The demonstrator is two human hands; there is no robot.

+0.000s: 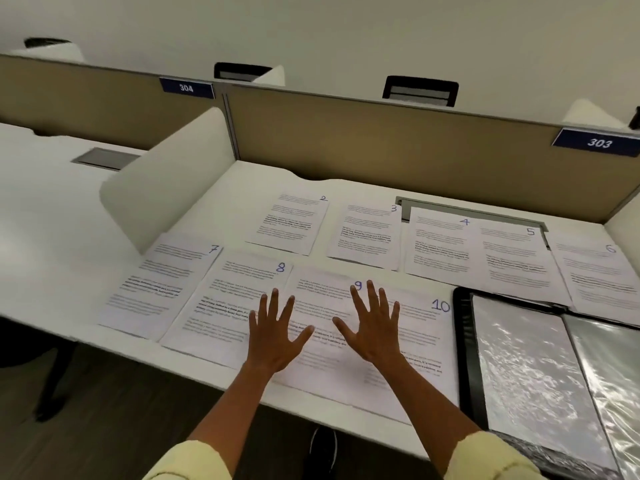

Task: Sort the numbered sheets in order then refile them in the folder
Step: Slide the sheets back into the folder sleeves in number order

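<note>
Left hand (pixel 273 332) and right hand (pixel 375 329) spread flat, fingers straight, over sheet 9 (pixel 323 306). Sheets 2–6 beyond the fingertips; 7 and 8 left; 10 and open folder (pixel 465 358) right. Sheet 1 unseen. Risk: sliding overlapped sheets, scrambling order.

Printed sheets (pixel 287 223) numbered 2 to 10 lie flat in 2 rows beside the open folder (pixel 540 368).
</note>
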